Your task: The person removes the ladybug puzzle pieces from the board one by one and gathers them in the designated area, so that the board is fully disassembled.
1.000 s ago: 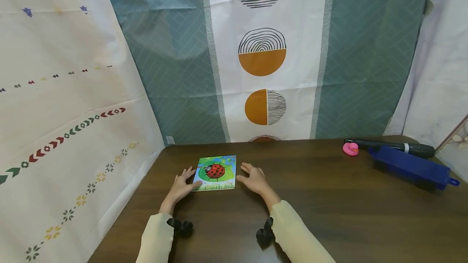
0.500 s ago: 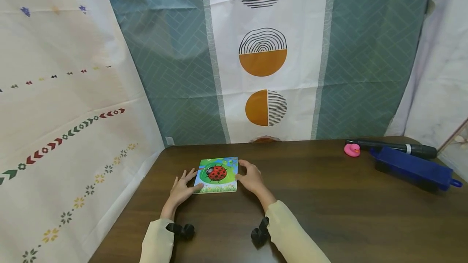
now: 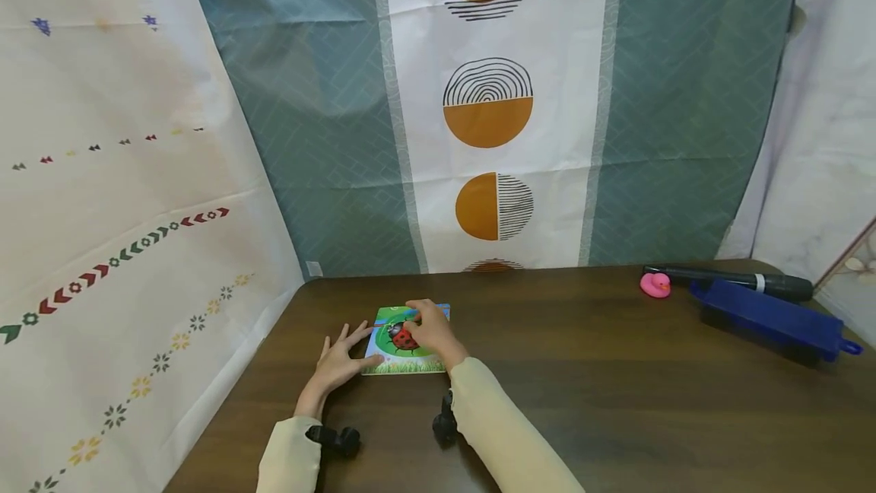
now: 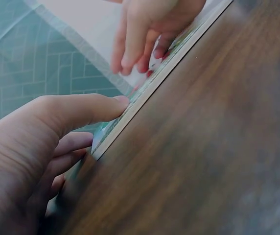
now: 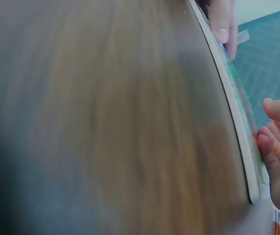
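A thin square ladybug picture board [image 3: 411, 364] with a pale edge lies on the brown table, left of centre. My left hand [image 3: 334, 367] rests at its left side, fingers spread, the thumb lying on its lower left corner. In the left wrist view the left thumb [image 4: 93, 107] presses on top near the pale edge while the other fingers sit beside it. My right hand [image 3: 433, 332] is over the right half of the board, partly covering the ladybug. Its bent fingertips [image 5: 264, 139] come right at the picture surface, with the thumb apart from them and nothing seen between.
At the back right of the table [image 3: 582, 402] sit a pink rubber duck [image 3: 655, 285], a long black stick with a thicker end [image 3: 783, 284] and a dark blue tray [image 3: 769, 318]. A patterned curtain [image 3: 342, 135] hangs behind the table, and a white cloth [image 3: 137, 249] at the left.
My right hand has moved left, from beside the board to its right edge and then over the picture. The left hand has stayed at the left side.
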`<state>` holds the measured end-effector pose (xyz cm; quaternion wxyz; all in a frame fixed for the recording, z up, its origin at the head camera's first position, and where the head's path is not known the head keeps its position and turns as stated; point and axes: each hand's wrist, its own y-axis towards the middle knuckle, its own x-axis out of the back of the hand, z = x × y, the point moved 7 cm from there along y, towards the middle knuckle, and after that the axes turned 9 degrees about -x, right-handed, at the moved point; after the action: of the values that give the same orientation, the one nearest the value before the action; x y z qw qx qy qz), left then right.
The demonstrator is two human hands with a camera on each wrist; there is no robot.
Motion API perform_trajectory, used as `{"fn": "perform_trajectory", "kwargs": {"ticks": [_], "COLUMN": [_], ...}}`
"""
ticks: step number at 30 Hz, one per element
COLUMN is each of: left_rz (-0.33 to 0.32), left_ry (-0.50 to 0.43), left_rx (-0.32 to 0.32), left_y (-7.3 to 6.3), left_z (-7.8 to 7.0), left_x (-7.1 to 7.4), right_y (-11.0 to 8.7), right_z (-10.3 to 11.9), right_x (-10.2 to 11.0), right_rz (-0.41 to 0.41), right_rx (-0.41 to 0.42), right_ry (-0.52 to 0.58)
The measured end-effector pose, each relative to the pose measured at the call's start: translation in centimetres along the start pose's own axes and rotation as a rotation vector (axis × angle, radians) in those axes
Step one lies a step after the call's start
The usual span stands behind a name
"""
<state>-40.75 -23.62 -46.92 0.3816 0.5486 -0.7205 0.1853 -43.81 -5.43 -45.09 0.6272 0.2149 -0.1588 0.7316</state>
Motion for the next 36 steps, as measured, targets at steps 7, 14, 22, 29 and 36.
{"fn": "perform_trajectory", "kwargs": {"ticks": [7,14,22,29,36], "left_rz": [0.015,0.001,-0.001,0.019,0.016], "left_ry": [-0.018,-0.020,-0.010,-0.011,-0.022], "left_rx": [0.009,0.012,0.002,0.001,0.000], "left_y": [-0.2,0.0,-0.2,0.3,-0.1], "left_z": [-0.1,0.1,0.0,0.1,0.4], "left_x": [0.2,0.1,0.1,-0.1,0.0], "right_y": [0.2,0.1,0.4,0.7,0.5], "right_z": [0.7,1.5,1.4,1.2,1.3], "right_x": [-0.8,-1.6,-1.9,-1.5,-1.9], "right_rz": [-0.037,-0.096,-0.112,-0.096,-0.087], "right_rx": [-0.119,-0.174,-0.200,-0.210,-0.233], "right_ry": [-0.200,-0.441,-0.442,-0.459,-0.397]}}
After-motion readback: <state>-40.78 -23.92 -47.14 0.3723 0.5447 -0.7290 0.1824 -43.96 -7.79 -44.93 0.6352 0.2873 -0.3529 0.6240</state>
